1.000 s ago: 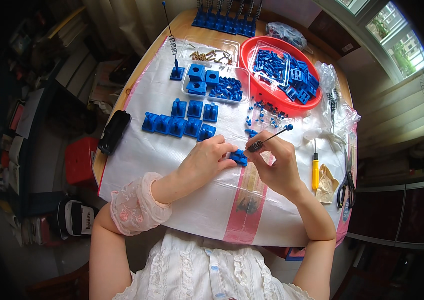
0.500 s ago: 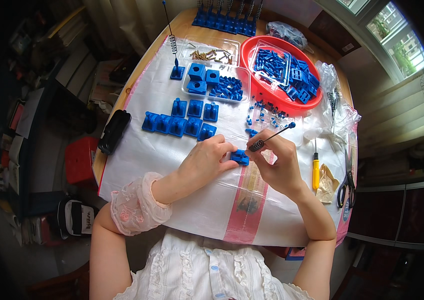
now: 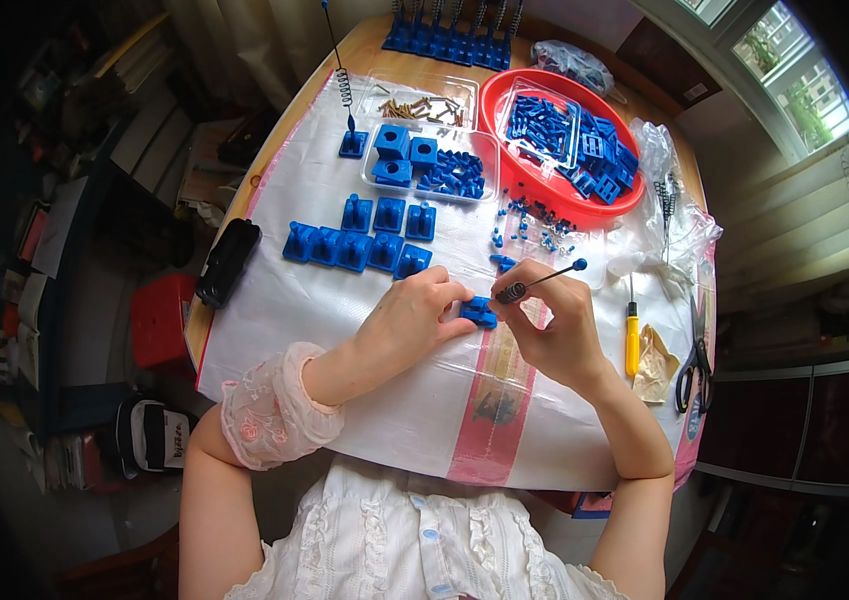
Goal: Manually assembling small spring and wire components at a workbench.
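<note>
My left hand (image 3: pixel 412 312) pinches a small blue plastic base (image 3: pixel 478 314) on the white sheet, thumb at its near side and fingers at the far side. Between the thumb and fingers of my right hand (image 3: pixel 564 325) is a black spring rod (image 3: pixel 550 278). Its coil (image 3: pixel 511 292) lies close to the base, and its blue ball tip points up and to the right. The rod's lower end is hidden by my fingers, so I cannot tell whether it touches the base. A small blue part (image 3: pixel 503 263) lies just beyond my right fingers.
Several blue bases (image 3: pixel 353 251) stand in rows at left, below a clear box (image 3: pixel 464 198) of blue parts. Beyond are screws (image 3: pixel 422 108) and a red basin (image 3: pixel 492 85). A yellow screwdriver (image 3: pixel 632 340) and black scissors (image 3: pixel 686 385) lie right, a black case (image 3: pixel 231 262) far left.
The rod in my right hand has tilted a little, its blue ball tip now slightly lower. My left hand and the blue base stay in place.
</note>
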A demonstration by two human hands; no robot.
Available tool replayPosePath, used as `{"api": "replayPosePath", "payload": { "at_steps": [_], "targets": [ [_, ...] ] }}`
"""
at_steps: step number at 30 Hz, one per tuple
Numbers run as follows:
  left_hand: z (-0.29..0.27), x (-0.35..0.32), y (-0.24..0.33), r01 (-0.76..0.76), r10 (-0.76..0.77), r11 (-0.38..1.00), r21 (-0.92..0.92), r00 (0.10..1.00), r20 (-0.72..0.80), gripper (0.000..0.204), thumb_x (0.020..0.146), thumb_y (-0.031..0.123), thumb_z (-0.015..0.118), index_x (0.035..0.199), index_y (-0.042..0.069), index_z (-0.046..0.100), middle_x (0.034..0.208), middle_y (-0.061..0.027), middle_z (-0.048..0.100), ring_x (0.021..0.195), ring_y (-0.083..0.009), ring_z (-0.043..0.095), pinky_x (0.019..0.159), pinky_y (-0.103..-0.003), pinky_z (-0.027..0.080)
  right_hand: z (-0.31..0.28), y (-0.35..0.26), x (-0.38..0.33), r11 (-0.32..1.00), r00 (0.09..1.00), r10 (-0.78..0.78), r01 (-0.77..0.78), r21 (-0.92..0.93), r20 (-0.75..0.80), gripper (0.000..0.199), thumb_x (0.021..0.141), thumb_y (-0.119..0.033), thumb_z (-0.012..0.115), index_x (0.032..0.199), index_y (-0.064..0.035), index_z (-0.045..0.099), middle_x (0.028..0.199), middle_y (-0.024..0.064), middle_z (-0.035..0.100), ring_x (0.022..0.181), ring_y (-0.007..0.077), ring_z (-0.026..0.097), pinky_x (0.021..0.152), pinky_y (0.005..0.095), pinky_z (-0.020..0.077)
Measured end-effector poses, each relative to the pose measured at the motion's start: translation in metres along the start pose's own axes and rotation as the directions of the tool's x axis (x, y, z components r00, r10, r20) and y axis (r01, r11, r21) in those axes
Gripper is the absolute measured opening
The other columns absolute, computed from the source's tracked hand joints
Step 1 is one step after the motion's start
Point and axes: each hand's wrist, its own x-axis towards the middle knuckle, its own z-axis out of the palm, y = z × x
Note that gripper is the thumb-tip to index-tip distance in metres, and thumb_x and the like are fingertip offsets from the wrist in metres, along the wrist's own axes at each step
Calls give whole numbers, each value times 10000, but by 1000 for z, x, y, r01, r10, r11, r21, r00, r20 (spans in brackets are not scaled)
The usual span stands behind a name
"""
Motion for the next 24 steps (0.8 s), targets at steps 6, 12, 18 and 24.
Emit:
{"api": "replayPosePath", "payload": {
  "at_steps": [6, 12, 18, 24],
  "targets": [
    [-1, 1, 2, -7, 7, 1000, 13, 1000, -8, 311, 771, 171, 876, 1033, 64, 746, 851, -97, 626, 755, -247, 639, 690, -363, 534, -1, 0, 0, 1000, 1000, -24, 24, -1, 0, 195, 776, 106, 765, 914, 1, 675, 875, 86, 717, 737, 204, 714, 671, 301, 546],
    [1, 0, 0, -14, 14, 1000, 12, 1000, -20, 311, 769, 173, 878, 1033, 69, 749, 850, -97, 627, 753, -246, 639, 692, -362, 534, -2, 1, 1, 1000, 1000, -18, 19, -9, 19, 199, 777, 105, 763, 918, -3, 673, 863, 84, 715, 737, 203, 715, 671, 304, 545],
    [1, 0, 1, 4, -4, 1000, 16, 1000, -9, 320, 772, 171, 877, 1048, 68, 752, 855, -95, 627, 752, -244, 638, 692, -359, 534, -2, 2, 0, 999, 999, -26, 26, -20, 22, 200, 777, 109, 763, 916, 0, 669, 866, 85, 715, 744, 203, 716, 674, 304, 545],
    [2, 0, 1, -6, 7, 1000, 19, 1000, -17, 325, 774, 170, 875, 1054, 61, 752, 854, -95, 625, 751, -242, 636, 692, -357, 534, -1, 1, 0, 1000, 1000, -25, 25, -19, 18, 201, 778, 107, 767, 917, 1, 668, 861, 81, 711, 742, 205, 712, 673, 301, 543]
  ]
}}
